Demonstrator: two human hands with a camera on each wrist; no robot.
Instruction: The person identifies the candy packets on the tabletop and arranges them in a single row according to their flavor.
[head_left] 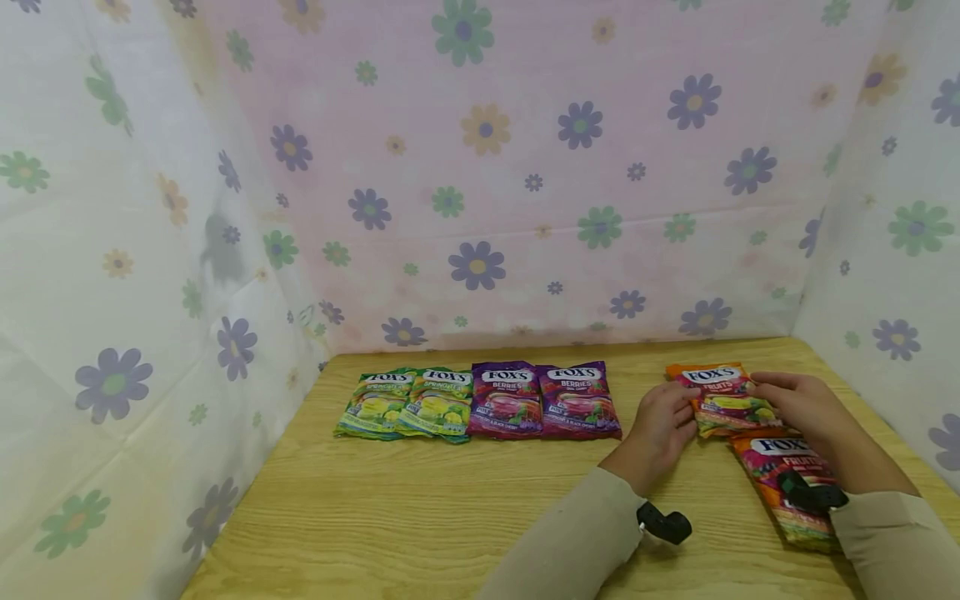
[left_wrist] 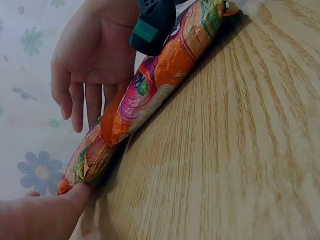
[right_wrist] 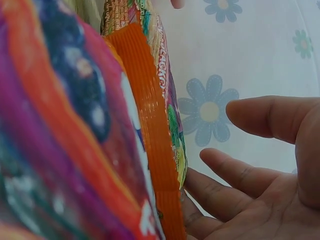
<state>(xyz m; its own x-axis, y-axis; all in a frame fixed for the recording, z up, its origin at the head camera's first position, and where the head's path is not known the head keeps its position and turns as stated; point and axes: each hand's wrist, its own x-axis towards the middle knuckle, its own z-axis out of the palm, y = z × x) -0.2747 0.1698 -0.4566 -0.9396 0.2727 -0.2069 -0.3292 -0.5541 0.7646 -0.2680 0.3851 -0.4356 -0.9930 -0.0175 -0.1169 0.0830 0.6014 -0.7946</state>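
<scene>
An orange Fox's Fruits candy bag (head_left: pixel 723 402) lies flat at the back right of the table. At its left edge my left hand (head_left: pixel 658 433) pinches it, thumb on the edge and the other fingers bent. My right hand (head_left: pixel 810 412) rests at its right edge; in the right wrist view that hand (right_wrist: pixel 260 185) has its fingers extended and spread beside the wrapper. A second Fox's Fruits bag (head_left: pixel 783 479) lies closer, partly under my right wrist, its orange seal (right_wrist: pixel 150 120) overlapping the far bag. In the left wrist view the two bags (left_wrist: pixel 155 80) appear edge-on.
To the left, two green Fox's Spring Tea bags (head_left: pixel 375 408) and two purple Berries bags (head_left: pixel 506 404) lie in a row. Flower-patterned cloth (head_left: pixel 525 192) encloses the wooden table (head_left: pixel 360 517) at the back and sides. Each wrist carries a black device (head_left: pixel 666 523).
</scene>
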